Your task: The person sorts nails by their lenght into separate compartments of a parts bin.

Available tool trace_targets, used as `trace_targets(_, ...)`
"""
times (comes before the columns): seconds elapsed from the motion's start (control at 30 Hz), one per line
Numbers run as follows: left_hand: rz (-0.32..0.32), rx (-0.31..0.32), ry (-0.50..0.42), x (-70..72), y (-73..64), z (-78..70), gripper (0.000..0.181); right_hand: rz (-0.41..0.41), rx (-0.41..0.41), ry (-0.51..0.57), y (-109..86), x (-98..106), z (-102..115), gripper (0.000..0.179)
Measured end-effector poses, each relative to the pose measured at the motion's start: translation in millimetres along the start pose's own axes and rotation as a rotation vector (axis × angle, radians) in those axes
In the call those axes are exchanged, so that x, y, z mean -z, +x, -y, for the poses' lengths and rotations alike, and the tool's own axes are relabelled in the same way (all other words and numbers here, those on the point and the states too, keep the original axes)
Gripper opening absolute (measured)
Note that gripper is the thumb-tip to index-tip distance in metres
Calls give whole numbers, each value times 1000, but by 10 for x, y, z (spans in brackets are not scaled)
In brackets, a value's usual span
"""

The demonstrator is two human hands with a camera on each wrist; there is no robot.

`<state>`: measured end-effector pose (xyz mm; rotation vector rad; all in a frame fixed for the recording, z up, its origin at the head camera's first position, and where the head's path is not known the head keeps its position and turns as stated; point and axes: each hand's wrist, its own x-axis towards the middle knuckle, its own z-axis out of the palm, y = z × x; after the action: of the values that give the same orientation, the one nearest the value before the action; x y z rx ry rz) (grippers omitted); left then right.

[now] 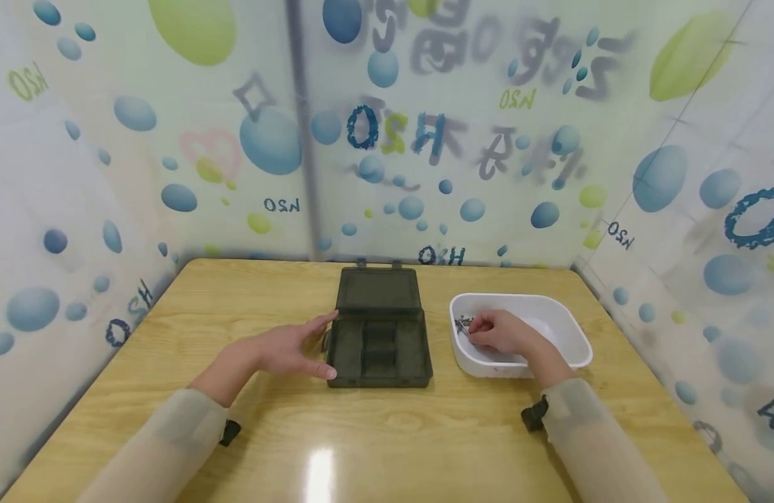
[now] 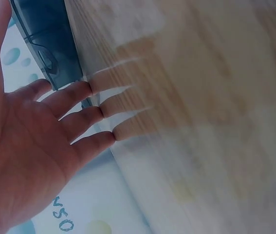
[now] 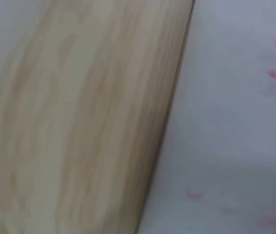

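A dark green plastic case (image 1: 410, 349) lies with its lid (image 1: 378, 289) folded back on the wooden table. Inside are several compartments with no contents visible. My left hand (image 1: 285, 349) spreads along the case's left side, thumb at the near left corner and forefinger near the hinge. The left wrist view shows that palm (image 2: 30, 146) with its fingers extended beside the case (image 2: 55, 41). Over the left part of a white plastic tub (image 1: 559, 328), my right hand (image 1: 505, 331) pinches at small metal pieces (image 1: 462, 323), whose exact kind is too small to tell.
The tub's outer wall (image 3: 235, 122) carries pink marks and fills the right of the right wrist view, where the hand is out of sight. Patterned curtains (image 1: 387, 175) enclose the wooden table (image 1: 387, 433) at the back and both sides.
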<state>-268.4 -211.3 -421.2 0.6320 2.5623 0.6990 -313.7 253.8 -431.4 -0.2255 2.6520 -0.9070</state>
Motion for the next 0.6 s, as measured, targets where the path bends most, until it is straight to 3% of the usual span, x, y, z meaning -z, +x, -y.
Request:
trace_targets(0.13, 4, -2, -25, 11, -9, -17, 125, -2, -24, -21, 10, -14, -1, 13)
trace_targets(0.43, 8, 13, -15, 18, -17, -14, 126, -6, 19, -98, 26, -14, -1, 11)
trace_targets(0.6, -2, 15, -30, 7, -22, -17, 126, -31, 32, -84, -20, 14, -1, 10)
